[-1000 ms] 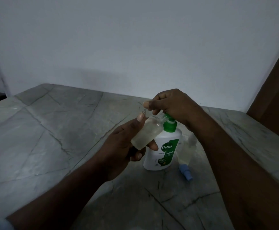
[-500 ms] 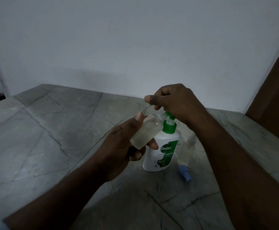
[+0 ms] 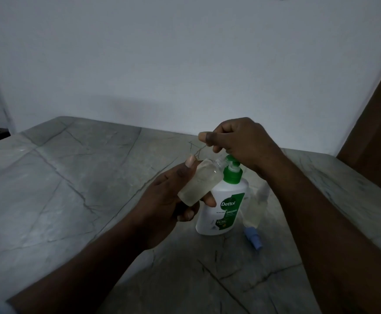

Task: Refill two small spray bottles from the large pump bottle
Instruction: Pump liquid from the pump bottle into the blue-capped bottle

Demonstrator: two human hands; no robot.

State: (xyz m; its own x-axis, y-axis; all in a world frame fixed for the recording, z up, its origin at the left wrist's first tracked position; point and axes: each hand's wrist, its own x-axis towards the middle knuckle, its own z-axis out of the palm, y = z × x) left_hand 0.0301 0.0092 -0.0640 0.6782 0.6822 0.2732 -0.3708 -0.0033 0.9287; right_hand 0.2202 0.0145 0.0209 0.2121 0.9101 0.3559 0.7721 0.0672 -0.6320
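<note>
Head: small spray bottle (image 3: 199,185) translucent, yellowish, tilted.

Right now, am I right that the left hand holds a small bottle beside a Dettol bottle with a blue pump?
Not quite: the head view shows a green pump. The left hand does hold the small bottle beside the Dettol bottle.

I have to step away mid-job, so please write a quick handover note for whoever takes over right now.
Left hand: grips a small spray bottle, tilted, neck at the pump bottle nozzle.
Right hand: curled above the pump head; whether it holds anything is unclear.
Second small bottle: on the table, right of the pump bottle, blue cap at its near end.
Done: unclear, fill levels hard to judge.
Left: pump, cap, check the second bottle.
</note>
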